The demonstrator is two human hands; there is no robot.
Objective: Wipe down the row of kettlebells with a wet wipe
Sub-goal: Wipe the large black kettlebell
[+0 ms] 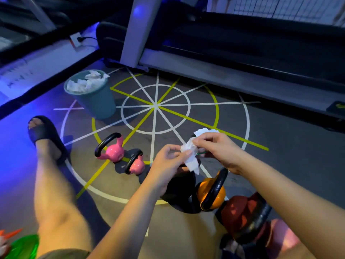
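Open over the grey line-taped floor (280, 131) at centre and right. Blocked along the top by a long grey treadmill base (224, 79), at upper left by a teal plastic bin (99, 105). Crowded from centre left to lower right by a close-set row of pink, black, orange and red kettlebells (204, 191). Hemmed at left by a bare leg (54, 184).
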